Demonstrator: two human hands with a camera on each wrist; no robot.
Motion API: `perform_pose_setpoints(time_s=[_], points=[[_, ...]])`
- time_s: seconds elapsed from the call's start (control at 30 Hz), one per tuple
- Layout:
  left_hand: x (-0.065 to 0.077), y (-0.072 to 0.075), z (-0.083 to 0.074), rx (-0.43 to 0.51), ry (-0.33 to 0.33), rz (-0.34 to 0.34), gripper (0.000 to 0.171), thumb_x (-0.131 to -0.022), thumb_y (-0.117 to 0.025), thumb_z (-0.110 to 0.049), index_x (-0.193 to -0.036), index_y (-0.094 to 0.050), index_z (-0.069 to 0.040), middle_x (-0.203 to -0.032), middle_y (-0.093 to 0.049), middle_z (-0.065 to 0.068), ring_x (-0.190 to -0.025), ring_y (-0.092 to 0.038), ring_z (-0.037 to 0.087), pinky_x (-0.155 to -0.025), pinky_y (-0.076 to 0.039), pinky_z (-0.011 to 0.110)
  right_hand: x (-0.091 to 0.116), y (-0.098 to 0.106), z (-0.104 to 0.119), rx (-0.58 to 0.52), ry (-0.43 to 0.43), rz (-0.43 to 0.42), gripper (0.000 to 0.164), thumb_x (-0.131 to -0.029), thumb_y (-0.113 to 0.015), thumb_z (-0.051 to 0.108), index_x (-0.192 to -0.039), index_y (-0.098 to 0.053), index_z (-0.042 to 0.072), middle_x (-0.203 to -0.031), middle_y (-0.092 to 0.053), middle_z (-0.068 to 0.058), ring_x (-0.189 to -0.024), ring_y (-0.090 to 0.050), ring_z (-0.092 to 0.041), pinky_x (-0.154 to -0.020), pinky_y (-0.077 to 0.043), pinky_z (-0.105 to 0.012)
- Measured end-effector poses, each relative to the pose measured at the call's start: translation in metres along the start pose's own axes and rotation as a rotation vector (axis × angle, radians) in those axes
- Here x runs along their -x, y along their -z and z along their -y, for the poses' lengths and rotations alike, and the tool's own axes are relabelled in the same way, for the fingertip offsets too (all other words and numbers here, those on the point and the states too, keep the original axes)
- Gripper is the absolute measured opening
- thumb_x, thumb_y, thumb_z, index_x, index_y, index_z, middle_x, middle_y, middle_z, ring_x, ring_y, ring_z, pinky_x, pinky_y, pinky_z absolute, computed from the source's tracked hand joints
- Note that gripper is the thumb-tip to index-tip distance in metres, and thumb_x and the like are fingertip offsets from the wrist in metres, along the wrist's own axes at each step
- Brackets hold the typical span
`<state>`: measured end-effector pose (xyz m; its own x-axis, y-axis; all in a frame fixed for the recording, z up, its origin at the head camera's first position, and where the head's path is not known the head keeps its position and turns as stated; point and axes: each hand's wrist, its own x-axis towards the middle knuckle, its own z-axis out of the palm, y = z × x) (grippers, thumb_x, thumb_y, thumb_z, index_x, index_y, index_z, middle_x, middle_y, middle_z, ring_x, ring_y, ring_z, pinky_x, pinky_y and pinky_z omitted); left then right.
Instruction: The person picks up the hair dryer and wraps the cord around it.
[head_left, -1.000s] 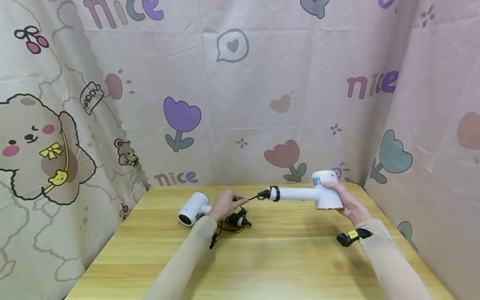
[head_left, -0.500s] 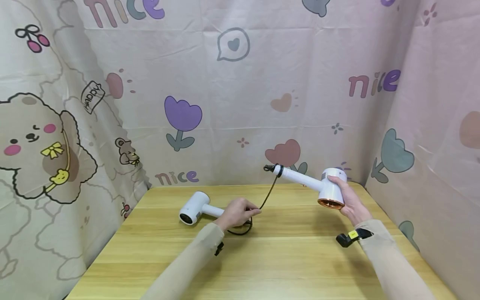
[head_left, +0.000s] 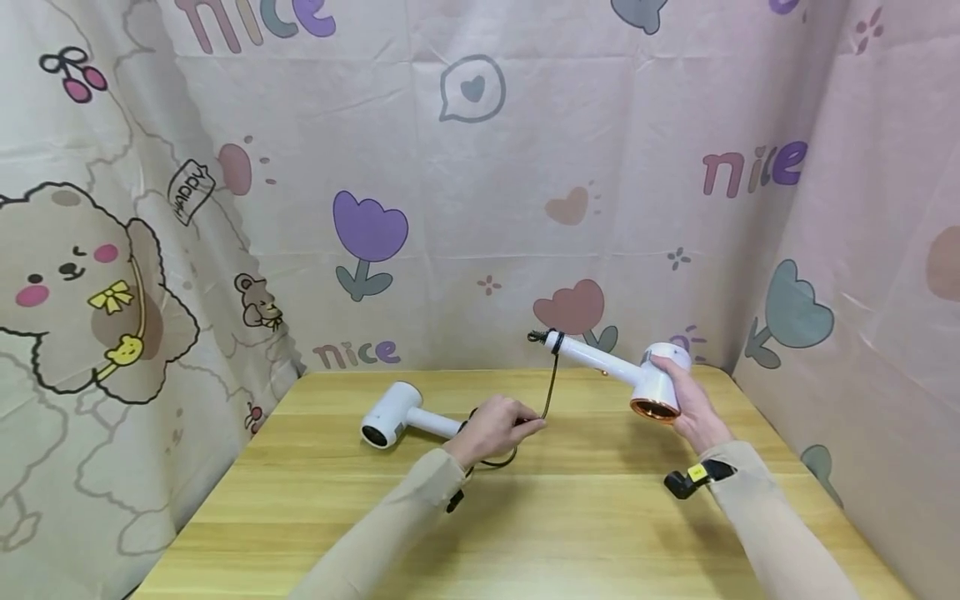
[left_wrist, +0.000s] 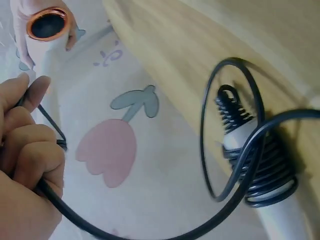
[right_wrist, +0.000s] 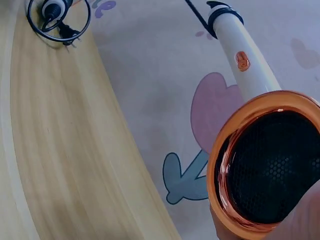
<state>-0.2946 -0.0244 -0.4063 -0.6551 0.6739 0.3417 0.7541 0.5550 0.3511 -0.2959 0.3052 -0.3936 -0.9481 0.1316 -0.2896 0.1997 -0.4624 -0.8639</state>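
My right hand point(head_left: 697, 408) grips a white hair dryer point(head_left: 596, 358) by its head, holding it above the table's right side. The handle slants up to the left, and the copper-rimmed end point(right_wrist: 280, 165) faces toward me. Black cord point(head_left: 553, 379) is wound at the handle's tip, and a length hangs from it to my left hand point(head_left: 495, 429), which pinches it between thumb and fingers. Behind that hand, a second white hair dryer point(head_left: 393, 412) lies on the table. Its handle end, wrapped in coiled black cord point(left_wrist: 265, 165), shows in the left wrist view.
The wooden table point(head_left: 540, 533) reaches back to a printed curtain point(head_left: 480, 208), which also encloses both sides. A black plug point(right_wrist: 67, 33) lies by a loop of cord near the second dryer's handle end.
My left hand has moved right and slightly toward me, drawing out a length of cord. The held dryer's handle has tilted upward, and its copper-rimmed end has turned toward me.
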Motion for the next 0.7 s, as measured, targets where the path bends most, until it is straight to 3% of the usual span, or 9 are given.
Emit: perform_pose_setpoints(time_s=[0.1, 0.23, 0.43, 0.6, 0.7], points=[[-0.001, 0.006, -0.006, 0.007, -0.043, -0.012, 0.023, -0.098, -0.061, -0.027, -0.091, -0.078, -0.014, -0.065, -0.066, -0.001, -0.051, -0.038, -0.002, -0.050, -0.033, 0.013, 0.001, -0.003, -0.002, 0.145, 0.083, -0.089, 0.066, -0.085, -0.074, 0.044, -0.129, -0.036, 0.015, -0.085, -0.060, 0.009, -0.077, -0.063, -0.006, -0.075, -0.057, -0.025], [-0.001, 0.017, -0.011, 0.065, -0.061, -0.030, 0.021, -0.097, -0.062, -0.023, -0.088, -0.077, -0.012, -0.063, -0.064, -0.001, -0.048, -0.036, -0.002, -0.046, -0.031, 0.013, 0.001, -0.002, -0.003, 0.400, 0.208, -0.146, 0.089, -0.083, -0.075, 0.049, -0.145, -0.028, 0.008, -0.098, -0.057, 0.005, -0.077, -0.062, -0.006, -0.072, -0.056, -0.026], [-0.004, 0.033, -0.010, 0.088, -0.035, -0.046, 0.012, -0.088, -0.074, -0.021, -0.089, -0.078, -0.010, -0.079, -0.074, -0.001, -0.053, -0.045, -0.002, -0.048, -0.037, 0.013, -0.001, 0.002, -0.002, 0.739, 0.377, -0.064, 0.085, -0.086, -0.073, 0.045, -0.146, -0.028, 0.005, -0.122, -0.051, -0.018, -0.088, -0.060, -0.020, -0.070, -0.058, -0.035], [-0.008, 0.035, -0.008, 0.075, -0.060, -0.041, 0.010, -0.088, -0.073, -0.018, -0.091, -0.078, -0.010, -0.081, -0.075, 0.002, -0.056, -0.050, -0.001, -0.049, -0.041, 0.015, -0.001, -0.002, -0.005, 0.926, 0.403, 0.012, 0.082, -0.084, -0.074, 0.040, -0.144, -0.032, 0.001, -0.120, -0.052, -0.026, -0.088, -0.061, -0.026, -0.064, -0.058, -0.036], [-0.008, 0.035, -0.005, 0.046, -0.078, -0.074, 0.009, -0.089, -0.073, -0.017, -0.090, -0.078, -0.011, -0.082, -0.076, 0.002, -0.059, -0.056, 0.001, -0.052, -0.045, 0.014, -0.002, -0.008, -0.007, 0.966, 0.394, 0.039, 0.081, -0.079, -0.080, 0.039, -0.139, -0.037, 0.003, -0.115, -0.056, -0.024, -0.084, -0.063, -0.026, -0.063, -0.058, -0.036]])
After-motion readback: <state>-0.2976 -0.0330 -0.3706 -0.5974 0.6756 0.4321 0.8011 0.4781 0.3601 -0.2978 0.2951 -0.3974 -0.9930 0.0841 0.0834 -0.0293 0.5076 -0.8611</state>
